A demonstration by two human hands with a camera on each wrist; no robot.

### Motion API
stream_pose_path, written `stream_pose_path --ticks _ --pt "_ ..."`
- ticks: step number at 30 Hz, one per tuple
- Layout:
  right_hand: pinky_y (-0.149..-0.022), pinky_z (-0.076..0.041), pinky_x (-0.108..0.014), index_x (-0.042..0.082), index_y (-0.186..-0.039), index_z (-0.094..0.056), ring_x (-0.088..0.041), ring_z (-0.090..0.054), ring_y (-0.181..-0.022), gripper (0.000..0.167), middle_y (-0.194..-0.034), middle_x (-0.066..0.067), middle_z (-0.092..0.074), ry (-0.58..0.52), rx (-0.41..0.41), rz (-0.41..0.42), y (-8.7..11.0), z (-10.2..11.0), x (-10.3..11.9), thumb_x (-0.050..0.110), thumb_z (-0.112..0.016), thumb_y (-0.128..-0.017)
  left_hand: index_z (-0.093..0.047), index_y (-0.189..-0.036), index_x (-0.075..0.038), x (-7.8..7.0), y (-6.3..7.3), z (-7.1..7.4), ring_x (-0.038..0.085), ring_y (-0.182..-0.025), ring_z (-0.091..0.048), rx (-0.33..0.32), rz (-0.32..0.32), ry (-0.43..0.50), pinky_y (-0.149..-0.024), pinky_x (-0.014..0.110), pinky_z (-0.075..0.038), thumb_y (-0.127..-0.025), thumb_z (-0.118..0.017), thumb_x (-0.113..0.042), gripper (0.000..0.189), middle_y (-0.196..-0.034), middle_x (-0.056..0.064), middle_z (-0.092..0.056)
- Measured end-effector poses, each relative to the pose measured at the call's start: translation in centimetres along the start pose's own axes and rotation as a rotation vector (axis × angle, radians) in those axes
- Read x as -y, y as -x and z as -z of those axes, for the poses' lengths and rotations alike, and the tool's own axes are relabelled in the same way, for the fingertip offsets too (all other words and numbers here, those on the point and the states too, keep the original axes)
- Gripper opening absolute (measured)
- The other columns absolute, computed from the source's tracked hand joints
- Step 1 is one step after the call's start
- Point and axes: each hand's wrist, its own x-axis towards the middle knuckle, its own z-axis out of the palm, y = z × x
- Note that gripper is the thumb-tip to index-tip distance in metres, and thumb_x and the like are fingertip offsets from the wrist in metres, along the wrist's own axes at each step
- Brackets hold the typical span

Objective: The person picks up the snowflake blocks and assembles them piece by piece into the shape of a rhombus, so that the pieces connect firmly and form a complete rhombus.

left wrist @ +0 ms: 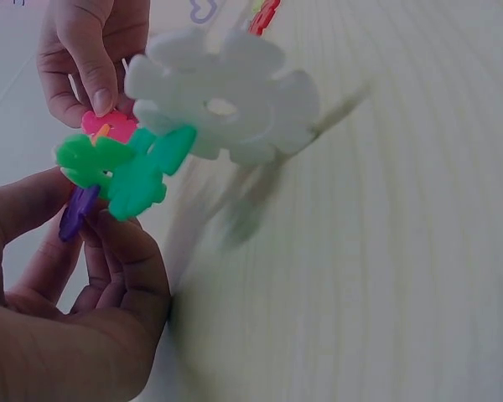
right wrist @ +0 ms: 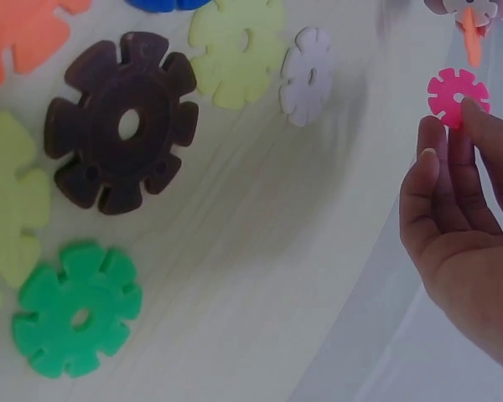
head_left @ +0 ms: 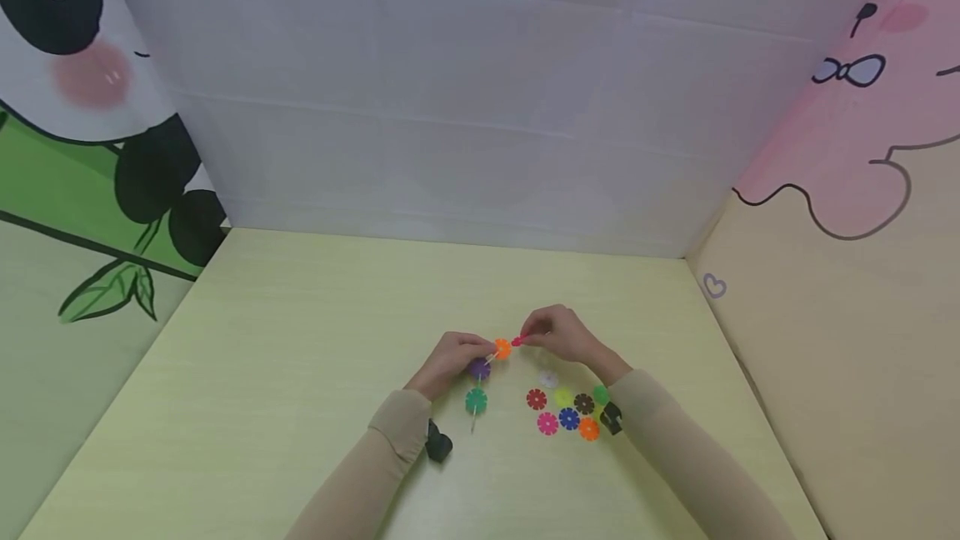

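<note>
My left hand (head_left: pixel 453 359) holds a chain of slotted flower-shaped plastic discs, its fingertips by the purple disc (left wrist: pixel 78 213). An orange disc (head_left: pixel 503 348) sits at the chain's far end. Below the purple one hang a green disc (head_left: pixel 476 400) and a white disc (left wrist: pixel 260 126), the latter seen edge-on from the head. Between thumb and fingertips, my right hand (head_left: pixel 564 334) pinches a pink disc (right wrist: pixel 444 92). In the right wrist view its slotted rim lies close to the orange disc's edge (right wrist: pixel 472 42).
Loose discs lie in a group on the table to the right, near the right forearm: red (head_left: pixel 536 399), pink (head_left: pixel 548 423), blue (head_left: pixel 569 418), orange (head_left: pixel 589 429), brown (right wrist: pixel 126 124), green (right wrist: pixel 77 310), pale yellow (right wrist: pixel 239 50) and white (right wrist: pixel 307 77). Painted panels flank the table.
</note>
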Motion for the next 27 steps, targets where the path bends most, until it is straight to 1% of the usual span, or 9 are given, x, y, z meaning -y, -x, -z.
stream_pose_path --ticks 7,11,15,19,24,27 --pt "-0.074 -0.051 -0.028 0.009 -0.087 -0.071 -0.012 -0.063 -0.079 0.006 -0.084 0.004 -0.067 -0.001 0.001 0.003 -0.4 -0.3 -0.2 0.005 -0.073 -0.084 -0.074 -0.094 -0.004 0.0 -0.1 0.0 0.018 -0.075 -0.058 0.001 0.007 -0.003 -0.081 0.037 -0.043 -0.085 -0.072 -0.027 0.025 -0.085 0.01 -0.069" --pt "-0.075 -0.05 -0.027 0.01 -0.087 -0.071 -0.011 -0.063 -0.079 0.006 -0.084 0.005 -0.067 0.01 0.005 0.022 -0.6 -0.3 -0.3 0.005 -0.073 -0.084 -0.075 -0.094 -0.005 -0.1 -0.1 0.0 0.018 -0.076 -0.057 0.003 0.006 -0.014 -0.083 0.039 -0.041 -0.086 -0.071 -0.027 0.024 -0.084 0.009 -0.068" --pt "-0.075 -0.051 -0.029 0.009 -0.088 -0.071 -0.012 -0.064 -0.079 0.005 -0.085 0.004 -0.068 0.018 0.028 0.045 -0.8 -0.2 -0.1 0.005 -0.072 -0.085 -0.074 -0.094 -0.005 0.0 -0.2 0.1 0.02 -0.079 -0.057 0.008 0.01 -0.021 -0.086 0.041 -0.04 -0.086 -0.071 -0.029 0.025 -0.084 0.009 -0.068" --pt "-0.075 -0.051 -0.03 0.008 -0.089 -0.071 -0.012 -0.064 -0.08 0.005 -0.086 0.002 -0.068 0.028 0.06 0.058 -1.0 0.0 0.0 0.006 -0.072 -0.085 -0.074 -0.094 -0.005 0.1 -0.3 0.1 0.019 -0.078 -0.057 0.012 0.011 -0.019 -0.084 0.04 -0.041 -0.086 -0.071 -0.028 0.024 -0.085 0.009 -0.069" --pt "-0.072 -0.051 -0.028 0.01 -0.089 -0.071 -0.01 -0.063 -0.078 0.004 -0.087 0.0 -0.069 0.046 0.085 0.044 -1.4 0.1 0.0 0.008 -0.072 -0.086 -0.074 -0.094 -0.003 0.4 -0.5 0.2 0.019 -0.075 -0.058 0.029 -0.005 0.005 -0.081 0.037 -0.043 -0.086 -0.071 -0.026 0.024 -0.085 0.012 -0.068" --pt "-0.071 -0.051 -0.027 0.009 -0.089 -0.071 -0.009 -0.063 -0.077 0.003 -0.086 0.003 -0.069 0.05 0.091 0.038 -1.4 0.1 0.0 0.008 -0.071 -0.086 -0.074 -0.094 -0.003 0.4 -0.5 0.2 0.019 -0.076 -0.058 0.031 -0.002 0.007 -0.081 0.037 -0.044 -0.086 -0.072 -0.026 0.024 -0.087 0.014 -0.068"
